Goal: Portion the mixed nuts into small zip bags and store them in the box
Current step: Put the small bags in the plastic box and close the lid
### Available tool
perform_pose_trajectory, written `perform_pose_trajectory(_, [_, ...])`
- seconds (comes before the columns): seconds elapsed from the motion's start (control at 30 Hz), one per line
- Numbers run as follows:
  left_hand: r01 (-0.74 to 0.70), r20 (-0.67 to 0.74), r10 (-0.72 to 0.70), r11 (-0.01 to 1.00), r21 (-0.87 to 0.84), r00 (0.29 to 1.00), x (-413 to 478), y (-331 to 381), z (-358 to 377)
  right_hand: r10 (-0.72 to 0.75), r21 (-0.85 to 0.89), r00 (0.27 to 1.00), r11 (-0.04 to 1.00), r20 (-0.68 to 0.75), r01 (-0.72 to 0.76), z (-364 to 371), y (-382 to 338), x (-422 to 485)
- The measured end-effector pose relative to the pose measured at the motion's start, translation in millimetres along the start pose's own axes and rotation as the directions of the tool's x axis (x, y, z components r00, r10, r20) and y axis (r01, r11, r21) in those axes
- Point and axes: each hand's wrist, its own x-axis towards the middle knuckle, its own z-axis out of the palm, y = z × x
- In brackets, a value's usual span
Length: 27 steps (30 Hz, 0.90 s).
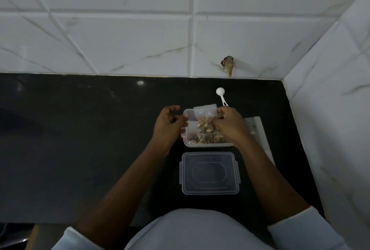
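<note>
A clear plastic box (208, 145) stands on the black counter and holds several small bags of mixed nuts. Over its far half my right hand (230, 124) pinches the right edge of a small zip bag (203, 116) with nuts inside. My left hand (169, 124) hovers at the box's left edge, fingers loosely curled with a gap between thumb and forefinger, and it holds nothing that I can make out. The box's clear lid (209, 172) lies flat just in front of the box.
A white plastic scoop (220, 92) lies behind the box. A larger clear bag with nuts (255, 127) lies to the right, partly under my right forearm. Tiled walls close off the back and right of the black counter (80, 139).
</note>
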Motion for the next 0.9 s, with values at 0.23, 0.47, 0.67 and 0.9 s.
perform_pose_trajectory(0.23, [0.034, -0.092, -0.025, 0.995, 0.097, 0.995, 1.9, -13.2, -23.4, 0.033, -0.523, 0.999, 0.851, -0.036, -0.047, 6.9, 22.6, 2.9])
perform_pose_trajectory(0.47, [0.122, -0.135, -0.1, 0.978, 0.167, 0.986, -14.3, -33.8, -26.2, 0.034, -0.631, 0.934, 0.746, 0.355, 0.213, 21.5, 19.9, -0.3])
perform_pose_trajectory(0.67, [0.289, -0.132, -0.257, 0.872, 0.396, 0.957, -25.1, -67.7, -21.8, -0.15, -0.274, 0.987, 0.953, -0.049, 0.132, -7.2, 33.8, -34.0])
perform_pose_trajectory(0.9, [0.345, -0.136, -0.325, 0.769, 0.539, 0.936, -46.9, -92.8, -8.6, 0.199, -0.214, 0.957, 0.946, -0.209, -0.243, -19.7, 103.1, -73.1])
